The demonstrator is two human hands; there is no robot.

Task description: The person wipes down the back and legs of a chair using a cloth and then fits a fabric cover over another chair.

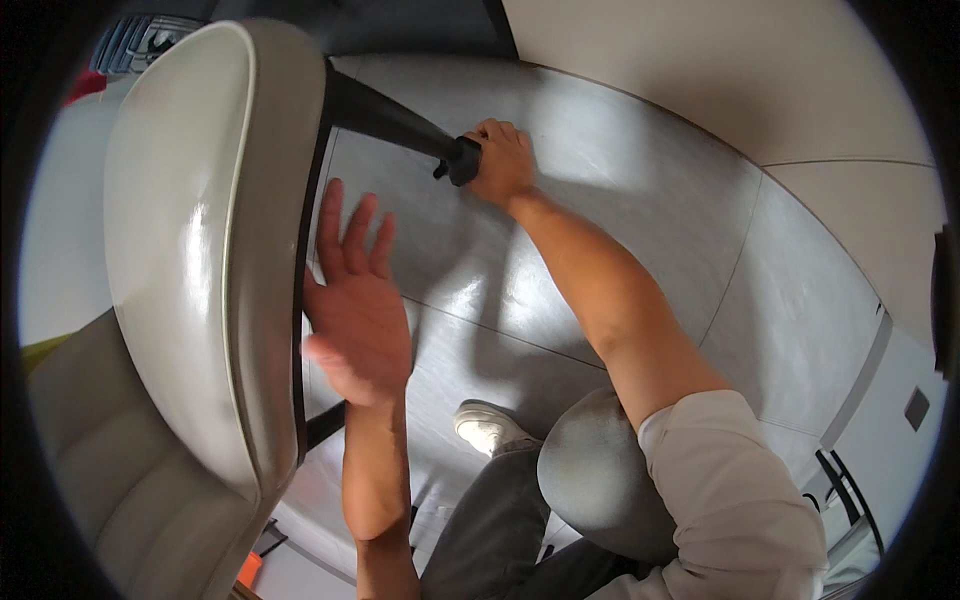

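A beige leather-like padded chair (187, 247) lies tipped over on the left, with its piped seat side turned toward me. From its underside a black leg (394, 120) runs to the right and ends in a dark fitting (466, 161). My right hand (504, 161) curls around the far end of that leg, and its fingertips are partly hidden. Beside the black rim of the seat, my left hand (360, 315) is raised palm up with its fingers apart. Nothing lies in that palm. Part of its thumb side overlaps the seat edge.
Grey floor tiles (660, 247) carry bright reflections and shadows. A pale panelled surface (787, 97) curves along the upper right. My white shoe (487, 426) and bent knee (600, 480) are below my arms. A black-framed object (851, 495) stands at the lower right; an orange item (249, 568) shows lower left.
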